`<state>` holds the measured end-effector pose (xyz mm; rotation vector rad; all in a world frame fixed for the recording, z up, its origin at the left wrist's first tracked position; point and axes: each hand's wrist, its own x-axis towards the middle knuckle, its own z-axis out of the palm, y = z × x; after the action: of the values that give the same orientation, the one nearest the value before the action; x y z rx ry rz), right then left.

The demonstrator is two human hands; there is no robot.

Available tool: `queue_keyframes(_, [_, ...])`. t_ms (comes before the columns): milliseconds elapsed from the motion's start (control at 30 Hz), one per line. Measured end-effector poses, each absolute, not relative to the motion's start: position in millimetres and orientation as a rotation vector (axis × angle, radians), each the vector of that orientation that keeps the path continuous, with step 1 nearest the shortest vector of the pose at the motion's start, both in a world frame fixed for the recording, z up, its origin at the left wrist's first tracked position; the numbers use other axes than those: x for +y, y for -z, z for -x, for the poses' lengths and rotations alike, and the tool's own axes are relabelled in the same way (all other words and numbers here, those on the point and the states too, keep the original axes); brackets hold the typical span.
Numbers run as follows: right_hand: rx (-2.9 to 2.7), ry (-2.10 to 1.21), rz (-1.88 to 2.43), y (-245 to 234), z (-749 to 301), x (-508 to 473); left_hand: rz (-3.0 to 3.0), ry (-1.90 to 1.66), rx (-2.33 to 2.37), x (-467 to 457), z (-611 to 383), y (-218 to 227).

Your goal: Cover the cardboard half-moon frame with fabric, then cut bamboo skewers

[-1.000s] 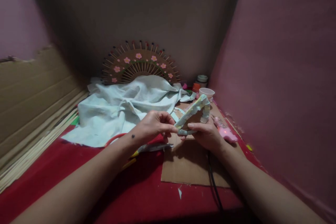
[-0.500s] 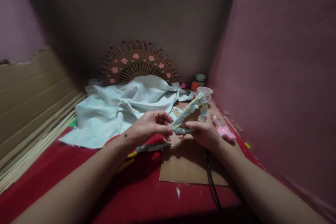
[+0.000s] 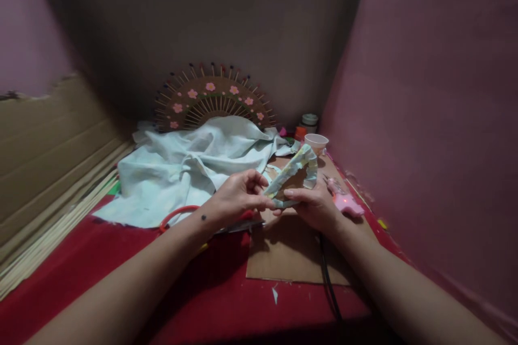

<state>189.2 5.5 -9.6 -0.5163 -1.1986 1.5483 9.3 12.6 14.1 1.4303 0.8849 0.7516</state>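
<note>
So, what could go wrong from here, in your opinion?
The right hand, gripping the cloth-edged piece, is close to the pink tool with a glowing red light; if that tool is hot, a touch might burn. Scissors lie below the left hand, so lowering it carelessly could cause a nick. The black cord runs close to the right hand, which might snag it.

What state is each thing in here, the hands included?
Fabric-edged cardboard piece, held up, tilted
Right hand, gripping the piece
Left hand, fingers at the piece's corner, grip unclear
Light-blue cloth, rumpled
Scissors, lying down, partly hidden, blade opening unclear
Pink device, red light lit
White cup, upright, open-topped
Jar, upright, seemingly lidded
Cardboard sheet, lying flat
Flower-decorated fan, spread, upright
</note>
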Motion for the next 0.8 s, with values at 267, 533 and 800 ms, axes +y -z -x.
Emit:
queue_keyframes(267, [-1.164, -1.529, 0.525, 14, -193, 12, -1.470, -0.690, 0.990, 12, 3, -30])
queue_keyframes(533, [-1.167, -1.560, 0.518, 14, -193, 11, -1.231, -0.691, 0.879, 15, 5, -20])
queue_keyframes(800, [-1.178, -1.582, 0.560, 8, -192, 7, -1.206, -0.675, 0.815, 18, 3, -13])
